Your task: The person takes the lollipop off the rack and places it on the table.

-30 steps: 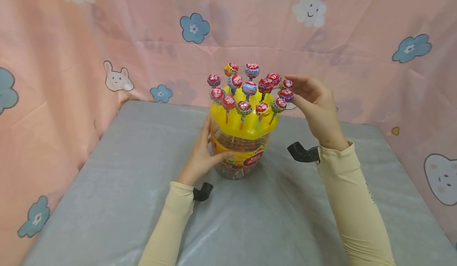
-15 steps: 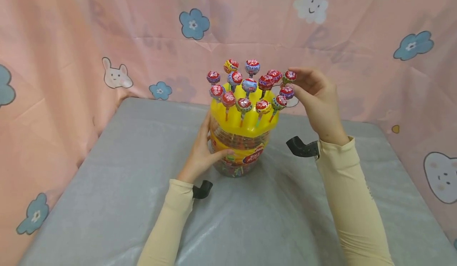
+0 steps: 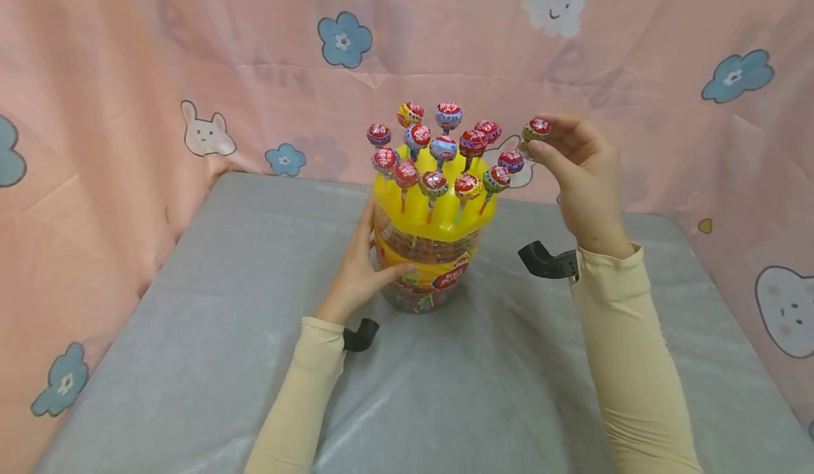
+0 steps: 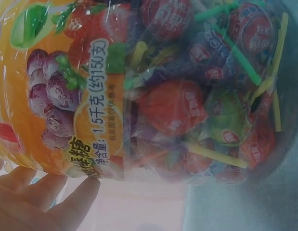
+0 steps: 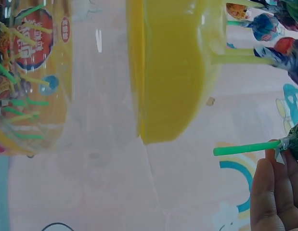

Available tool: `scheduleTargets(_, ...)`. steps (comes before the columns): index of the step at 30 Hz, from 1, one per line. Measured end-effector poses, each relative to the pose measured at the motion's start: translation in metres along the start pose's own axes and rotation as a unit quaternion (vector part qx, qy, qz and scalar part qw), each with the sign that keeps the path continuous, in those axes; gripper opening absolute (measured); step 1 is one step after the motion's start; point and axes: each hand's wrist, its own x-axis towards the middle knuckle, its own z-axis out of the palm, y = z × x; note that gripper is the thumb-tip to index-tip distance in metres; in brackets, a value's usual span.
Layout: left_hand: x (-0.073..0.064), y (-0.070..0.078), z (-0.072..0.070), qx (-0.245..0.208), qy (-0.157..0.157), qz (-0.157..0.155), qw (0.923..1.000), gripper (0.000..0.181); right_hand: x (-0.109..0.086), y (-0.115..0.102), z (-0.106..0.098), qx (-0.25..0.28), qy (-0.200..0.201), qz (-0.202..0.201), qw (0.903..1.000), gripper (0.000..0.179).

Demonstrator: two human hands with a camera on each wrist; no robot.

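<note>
A clear plastic candy jar [image 3: 439, 275] with a fruit-printed label stands on the table, wrapped lollipops visible inside it [image 4: 173, 108]. Its yellow lid [image 3: 441, 228] carries several lollipops [image 3: 443, 149] standing upright on their sticks. My left hand [image 3: 352, 276] holds the jar's left side, thumb across the front and the other fingers partly hidden behind. To the right of the lid, my right hand [image 3: 590, 181] pinches one lollipop [image 3: 537, 129] with a red and green wrapper just below its head. In the right wrist view its green stick [image 5: 247, 148] hangs free, apart from the lid.
A grey cloth-like cover [image 3: 242, 304] lies over the table. Behind it and at the sides hangs a pink curtain [image 3: 267, 29] printed with flowers, clouds and rabbits. Black mounts [image 3: 548, 261] are fixed at both wrists.
The right hand has drawn the green-wrapped lollipop up and out of the lid, then carried it right, away from the others. The left hand stays on the jar.
</note>
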Motion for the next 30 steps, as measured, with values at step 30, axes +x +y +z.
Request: scheduleTargets(30,0.001,0.001,0.0,0.006,-0.001,-0.015,0.9999,0.109,-0.074,0.057,-0.078,0.008,0.024,0.139,0.99,0.019)
